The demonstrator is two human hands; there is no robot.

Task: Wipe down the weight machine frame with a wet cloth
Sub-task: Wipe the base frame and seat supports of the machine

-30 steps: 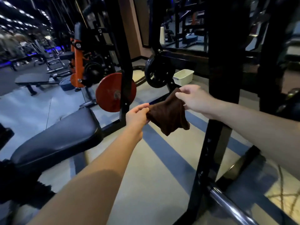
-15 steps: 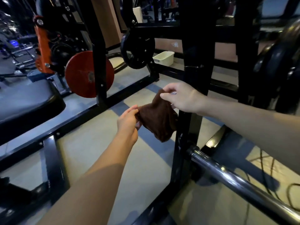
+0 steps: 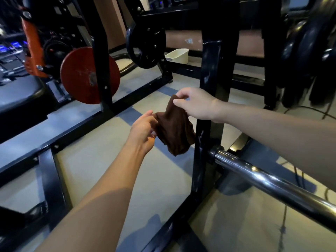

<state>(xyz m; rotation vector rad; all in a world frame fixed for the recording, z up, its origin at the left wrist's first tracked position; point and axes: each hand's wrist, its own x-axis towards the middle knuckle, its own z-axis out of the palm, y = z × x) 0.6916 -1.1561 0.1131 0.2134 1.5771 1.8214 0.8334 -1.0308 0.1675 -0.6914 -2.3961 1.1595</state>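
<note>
While we hold the brown cloth (image 3: 174, 128) out between both hands, it hangs in the air just in front of the black upright post (image 3: 211, 73) of the weight machine frame, its right edge close against the post, though we cannot tell if it touches. Our right hand (image 3: 195, 104) pinches the cloth's top corner between thumb and forefinger, so nearly all the fabric droops below and to the left of that grip. Our left hand (image 3: 144, 127) grips the left edge, lower down, fingers curled into the fabric; the bulk of the cloth sags to the right of that grip and ends in a loose point beneath both hands. A chrome bar (image 3: 272, 184) juts from the post toward the lower right. Behind our hands, a red weight plate (image 3: 87, 75) and a black plate (image 3: 146, 46) hang on the frame, and a white tub (image 3: 179, 55) sits on the floor.
</note>
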